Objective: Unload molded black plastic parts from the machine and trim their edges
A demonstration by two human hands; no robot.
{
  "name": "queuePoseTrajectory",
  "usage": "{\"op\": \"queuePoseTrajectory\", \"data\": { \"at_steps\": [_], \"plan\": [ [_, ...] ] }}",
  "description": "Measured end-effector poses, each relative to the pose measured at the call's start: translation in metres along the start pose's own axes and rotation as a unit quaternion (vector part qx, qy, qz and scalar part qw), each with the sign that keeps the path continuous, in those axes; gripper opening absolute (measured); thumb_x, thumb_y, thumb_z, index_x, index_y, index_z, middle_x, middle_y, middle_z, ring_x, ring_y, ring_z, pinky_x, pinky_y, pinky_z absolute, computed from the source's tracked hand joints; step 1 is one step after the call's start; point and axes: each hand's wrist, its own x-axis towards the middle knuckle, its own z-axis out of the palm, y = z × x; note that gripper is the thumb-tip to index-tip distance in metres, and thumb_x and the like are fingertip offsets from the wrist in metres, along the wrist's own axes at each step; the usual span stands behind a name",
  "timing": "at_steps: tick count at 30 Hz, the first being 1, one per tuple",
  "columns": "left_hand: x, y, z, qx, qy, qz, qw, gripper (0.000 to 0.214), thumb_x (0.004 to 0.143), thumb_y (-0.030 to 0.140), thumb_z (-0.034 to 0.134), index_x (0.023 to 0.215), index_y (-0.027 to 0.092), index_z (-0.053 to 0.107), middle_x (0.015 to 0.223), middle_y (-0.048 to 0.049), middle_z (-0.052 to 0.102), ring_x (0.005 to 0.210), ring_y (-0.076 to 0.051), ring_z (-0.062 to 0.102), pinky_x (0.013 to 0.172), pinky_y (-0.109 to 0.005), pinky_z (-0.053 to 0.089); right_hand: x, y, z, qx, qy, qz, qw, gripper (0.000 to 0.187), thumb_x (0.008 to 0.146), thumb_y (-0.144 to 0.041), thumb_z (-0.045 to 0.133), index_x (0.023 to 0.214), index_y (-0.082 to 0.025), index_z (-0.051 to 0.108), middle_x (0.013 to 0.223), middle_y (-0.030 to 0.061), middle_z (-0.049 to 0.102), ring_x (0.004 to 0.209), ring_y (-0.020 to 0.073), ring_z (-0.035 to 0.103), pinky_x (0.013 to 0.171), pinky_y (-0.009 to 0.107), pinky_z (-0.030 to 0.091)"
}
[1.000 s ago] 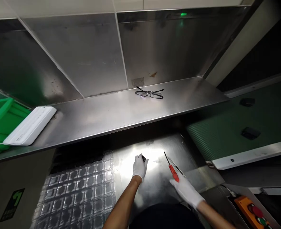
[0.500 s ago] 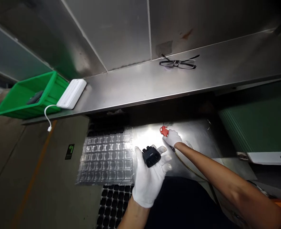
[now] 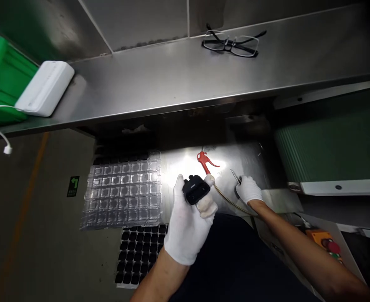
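Note:
In my gloved left hand (image 3: pixel 189 222) rests a black plastic connector housing (image 3: pixel 196 189), gripped between thumb and fingers with its open side facing up toward me. My gloved right hand (image 3: pixel 249 191) is at the right on the metal bench, its fingers closed around tweezers (image 3: pixel 236 177) whose tips point up and to the left. Between the two hands and further back lies a red air blow gun (image 3: pixel 205 161), with its hose running right beneath my right arm. Neither hand touches the gun's lever.
Left of my hands is a clear plastic tray (image 3: pixel 122 191); below it sits a tray of black parts (image 3: pixel 139 251). A shelf (image 3: pixel 147 88) crosses above, bearing glasses (image 3: pixel 231 44), a white device (image 3: pixel 46 88) and a green bin (image 3: pixel 9 79). A green machine (image 3: pixel 335 142) stands right.
My right hand has let go of the red air blow gun, moved right and closed on the tweezers. My left hand still holds the connector housing, now turned slightly. The view has shifted.

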Motion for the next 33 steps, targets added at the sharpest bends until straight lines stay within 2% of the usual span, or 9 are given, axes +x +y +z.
{"op": "queuePoseTrajectory", "data": {
  "at_steps": [5, 9, 12, 15, 18, 25, 33],
  "plan": [
    [0.003, -0.003, 0.005, 0.006, 0.013, -0.013, 1.000, 0.017, 0.106, 0.026, 0.046, 0.099, 0.014, 0.057, 0.088, 0.0005, 0.059, 0.047, -0.001, 0.044, 0.040, -0.013, 0.040, 0.008, 0.010, 0.002, 0.070, -0.040, 0.011, 0.997, 0.037, 0.103, -0.044, 0.063, 0.125, -0.015, 0.064, 0.123, 0.0104, 0.065, 0.105, 0.0208, 0.065, 0.092, 0.041, 0.059],
    [0.003, -0.005, 0.008, -0.015, 0.017, -0.028, 0.999, 0.015, 0.106, 0.025, 0.046, 0.105, 0.013, 0.056, 0.094, -0.0014, 0.060, 0.048, 0.000, 0.050, 0.040, -0.010, 0.042, 0.010, 0.016, 0.002, 0.113, -0.066, 0.008, 0.991, 0.035, 0.103, -0.044, 0.062, 0.120, -0.014, 0.065, 0.111, 0.0086, 0.068, 0.092, 0.0172, 0.066, 0.084, 0.035, 0.060],
    [0.001, -0.007, 0.009, -0.038, 0.022, -0.041, 0.998, 0.015, 0.105, 0.025, 0.049, 0.107, 0.013, 0.056, 0.094, -0.0020, 0.062, 0.050, 0.000, 0.052, 0.042, -0.011, 0.045, 0.012, 0.015, 0.004, 0.125, -0.062, 0.010, 0.990, 0.031, 0.100, -0.037, 0.063, 0.120, -0.013, 0.063, 0.100, 0.0065, 0.069, 0.081, 0.0159, 0.066, 0.076, 0.031, 0.057],
    [0.000, -0.008, 0.009, -0.051, 0.028, -0.045, 0.997, 0.015, 0.105, 0.027, 0.051, 0.107, 0.013, 0.057, 0.094, -0.0020, 0.062, 0.050, -0.001, 0.052, 0.043, -0.012, 0.046, 0.016, 0.014, 0.008, 0.109, -0.038, 0.019, 0.993, 0.029, 0.093, -0.028, 0.064, 0.118, -0.013, 0.063, 0.099, 0.0098, 0.071, 0.080, 0.0201, 0.067, 0.068, 0.030, 0.050],
    [-0.002, -0.009, 0.007, -0.037, 0.027, -0.038, 0.998, 0.015, 0.104, 0.027, 0.052, 0.104, 0.013, 0.058, 0.094, -0.0016, 0.063, 0.049, -0.001, 0.050, 0.042, -0.012, 0.046, 0.019, 0.014, 0.010, 0.084, -0.029, 0.019, 0.996, 0.029, 0.088, -0.029, 0.064, 0.114, -0.015, 0.064, 0.101, 0.0118, 0.072, 0.085, 0.0250, 0.069, 0.066, 0.032, 0.045],
    [-0.008, -0.005, -0.001, 0.052, -0.009, -0.004, 0.999, 0.018, 0.102, 0.029, 0.057, 0.106, 0.013, 0.064, 0.104, -0.0040, 0.068, 0.054, -0.002, 0.054, 0.042, -0.012, 0.044, 0.016, 0.012, 0.007, 0.038, -0.016, 0.004, 0.999, 0.032, 0.090, -0.032, 0.059, 0.116, -0.014, 0.063, 0.111, 0.0172, 0.070, 0.098, 0.0306, 0.069, 0.076, 0.035, 0.047],
    [-0.009, 0.001, -0.005, 0.011, 0.002, -0.029, 1.000, 0.020, 0.101, 0.028, 0.059, 0.107, 0.010, 0.064, 0.098, -0.0044, 0.068, 0.051, -0.001, 0.050, 0.041, -0.011, 0.043, 0.014, 0.009, 0.003, 0.022, -0.017, 0.001, 1.000, 0.030, 0.091, -0.033, 0.058, 0.115, -0.015, 0.062, 0.112, 0.0165, 0.070, 0.098, 0.0313, 0.070, 0.074, 0.035, 0.047]
  ]
}}
